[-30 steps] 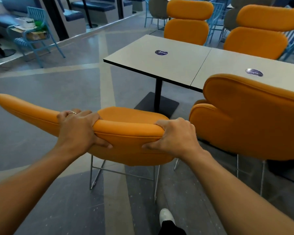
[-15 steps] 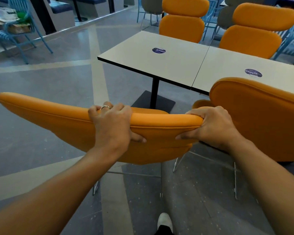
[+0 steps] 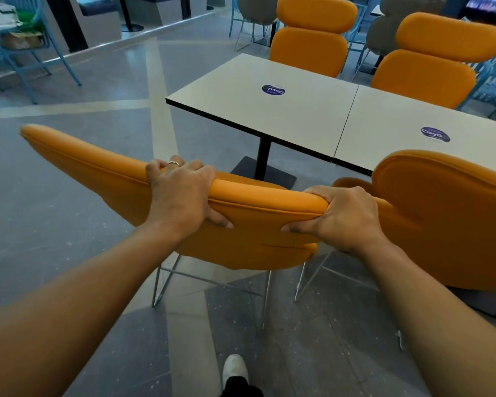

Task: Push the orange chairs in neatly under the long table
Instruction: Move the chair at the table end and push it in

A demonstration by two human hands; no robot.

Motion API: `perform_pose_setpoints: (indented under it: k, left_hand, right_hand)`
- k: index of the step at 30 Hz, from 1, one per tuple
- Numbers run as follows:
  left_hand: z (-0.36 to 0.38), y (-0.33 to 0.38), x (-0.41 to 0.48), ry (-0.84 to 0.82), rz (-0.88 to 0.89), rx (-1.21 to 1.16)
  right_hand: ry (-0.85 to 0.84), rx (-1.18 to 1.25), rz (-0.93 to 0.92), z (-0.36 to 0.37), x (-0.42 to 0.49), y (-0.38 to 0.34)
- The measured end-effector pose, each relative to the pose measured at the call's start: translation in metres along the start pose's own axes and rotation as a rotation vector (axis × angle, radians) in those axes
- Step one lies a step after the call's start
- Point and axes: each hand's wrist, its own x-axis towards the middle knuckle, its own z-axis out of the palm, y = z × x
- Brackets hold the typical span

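Both hands are clamped on the top edge of the orange chair (image 3: 255, 236) backrest, set apart. I see the left hand (image 3: 181, 196) at frame centre and the right hand (image 3: 344, 216) right of centre. On each, the fingers curl over the far side and the thumb presses the near face.

The backrest's long axis runs from centre left down to centre right, skewed to the surface (image 3: 269, 118) edge. The seat points toward the upper right.

The chair stands on the floor (image 3: 69, 210) short of the surface's left end, just beside a second orange chair (image 3: 455, 219) at the right edge.
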Motion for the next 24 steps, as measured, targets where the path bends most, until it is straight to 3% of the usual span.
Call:
perform_pose_setpoints:
  k: [24]
  left_hand:
    - [0.04, -0.098, 0.179, -0.054, 0.12, -0.091]
  right_hand:
    - [0.06, -0.005, 0.089, 0.05, 0.175, -0.011]
